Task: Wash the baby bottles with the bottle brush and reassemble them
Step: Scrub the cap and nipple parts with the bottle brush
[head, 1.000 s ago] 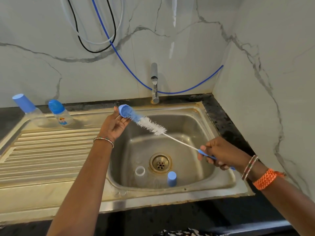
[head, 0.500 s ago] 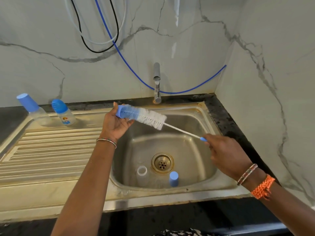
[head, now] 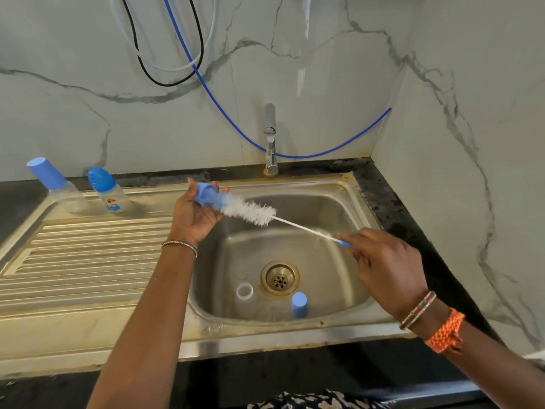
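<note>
While the left hand (head: 197,214) grips a blue cap (head: 210,196) above the sink (head: 348,199), the right hand (head: 386,267) pinches the bottle brush (head: 253,213) handle, bristles inside the cap.

Two capped bottles (head: 56,184) (head: 110,191), two loose caps (head: 210,196) (head: 299,304), one brush (head: 253,213), one open bottle (head: 244,293).
</note>
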Demonstrator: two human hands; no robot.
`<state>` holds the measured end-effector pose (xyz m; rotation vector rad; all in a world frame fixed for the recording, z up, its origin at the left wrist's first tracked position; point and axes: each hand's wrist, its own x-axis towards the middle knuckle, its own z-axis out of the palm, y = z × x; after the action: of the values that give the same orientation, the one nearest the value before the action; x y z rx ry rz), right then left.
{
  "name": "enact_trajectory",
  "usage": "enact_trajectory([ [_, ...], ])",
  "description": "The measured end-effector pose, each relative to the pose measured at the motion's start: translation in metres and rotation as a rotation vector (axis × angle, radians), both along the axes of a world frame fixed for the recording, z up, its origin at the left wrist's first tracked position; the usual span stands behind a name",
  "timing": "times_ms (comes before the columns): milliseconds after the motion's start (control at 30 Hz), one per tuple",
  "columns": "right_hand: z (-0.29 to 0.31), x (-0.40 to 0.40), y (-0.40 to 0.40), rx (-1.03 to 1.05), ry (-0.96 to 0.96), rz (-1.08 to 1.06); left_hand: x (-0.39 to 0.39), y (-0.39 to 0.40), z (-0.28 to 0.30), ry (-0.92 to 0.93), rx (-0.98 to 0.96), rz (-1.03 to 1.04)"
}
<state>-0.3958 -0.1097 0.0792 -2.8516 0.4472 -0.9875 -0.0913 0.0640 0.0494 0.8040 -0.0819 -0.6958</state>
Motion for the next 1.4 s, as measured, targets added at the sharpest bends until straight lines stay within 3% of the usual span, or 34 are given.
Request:
enact_trajectory([
  [100, 0.004, 0.004, 0.004, -0.028, -0.052, -0.005, 0.000, -0.001, -0.003, 0.042, -0.019, 0.007],
  [167, 0.002, 0.007, 0.007, 0.164, 0.087, -0.037, -0.001, 0.001, -0.004, 0.039, -0.025, -0.004],
  [267, 0.015, 0.013, 0.004, 1.104, 0.518, 0.010, -0.006, 0.002, -0.006, 0.037, 0.001, -0.003],
  [300, 0.019, 0.013, 0.003, 1.357, 0.644, 0.041, -0.007, 0.002, -0.008, 0.048, 0.010, 0.011],
  [333, 0.020, 0.014, 0.001, 1.454, 0.717, 0.068, -0.009, 0.003, -0.009, 0.064, 0.017, 0.024],
  [400, 0.019, 0.015, 0.002, 1.417, 0.727, 0.076, -0.012, 0.004, -0.014, 0.082, 0.028, 0.045],
  [467, 0.018, 0.017, 0.009, 1.224, 0.658, 0.031, -0.011, 0.006, -0.017, 0.086, 0.029, 0.063],
  [567, 0.017, 0.016, 0.012, 0.508, 0.650, -0.138, -0.006, 0.008, -0.017, 0.069, 0.030, 0.077],
  [633, 0.017, 0.014, 0.012, 0.156, 0.465, -0.173, -0.005, 0.007, -0.016, 0.069, 0.025, 0.094],
  [733, 0.012, 0.013, 0.009, 0.071, 0.237, -0.112, -0.006, 0.005, -0.015, 0.080, 0.006, 0.095],
  [767, 0.015, 0.016, 0.006, 0.214, 0.270, -0.100, -0.007, 0.005, -0.016, 0.079, -0.009, 0.086],
  [800, 0.018, 0.020, 0.003, 0.492, 0.358, -0.083, -0.008, 0.005, -0.016, 0.077, -0.035, 0.070],
  [900, 0.029, 0.023, -0.002, 1.566, 0.709, 0.067, -0.012, 0.000, -0.012, 0.080, -0.110, 0.020],
  [933, 0.028, 0.022, -0.004, 1.761, 0.732, 0.109, -0.012, -0.002, -0.010, 0.084, -0.141, 0.012],
  [1000, 0.024, 0.020, -0.002, 1.935, 0.681, 0.155, -0.011, -0.004, -0.004, 0.085, -0.187, 0.020],
  [1033, 0.019, 0.021, 0.001, 1.899, 0.639, 0.139, -0.010, -0.005, -0.002, 0.085, -0.196, 0.033],
  [1067, 0.013, 0.020, 0.005, 1.717, 0.594, 0.115, -0.008, -0.005, -0.001, 0.090, -0.206, 0.043],
  [1167, 0.002, 0.017, 0.012, 0.748, 0.401, -0.059, -0.002, -0.006, -0.003, 0.097, -0.169, 0.075],
  [1233, 0.005, 0.015, 0.011, 0.446, 0.268, -0.152, -0.002, -0.005, -0.007, 0.082, -0.110, 0.064],
  [1333, 0.013, 0.018, 0.001, 0.507, 0.225, -0.144, -0.009, -0.004, -0.011, 0.108, -0.107, 0.054],
  [1400, 0.019, 0.024, -0.006, 0.959, 0.404, -0.064, -0.013, -0.004, -0.010, 0.099, -0.111, 0.050],
])
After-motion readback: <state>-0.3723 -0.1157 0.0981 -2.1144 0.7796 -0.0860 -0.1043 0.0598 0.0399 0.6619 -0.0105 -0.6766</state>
